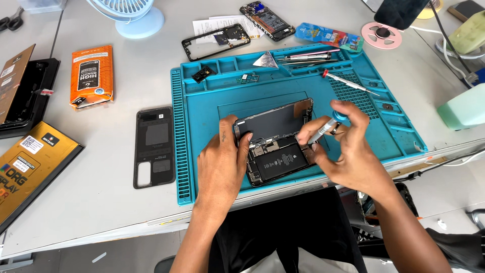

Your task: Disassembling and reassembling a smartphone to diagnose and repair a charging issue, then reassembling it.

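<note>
While the opened phone [275,151] lay on the blue mat [353,131] near its front edge, the left hand [222,164] pressed on the phone's left side, its grip clenched on the frame with the thumb at the top edge. The right hand [343,146] pinched a small screwdriver [326,126] in its grip, tip angled down at the phone's right edge. A lifted screen leaned behind the battery. Beside the mat, a black back cover [154,146] lay flat on the surface [101,192]. Another screwdriver [348,82] rested on the mat's far trays.
</note>
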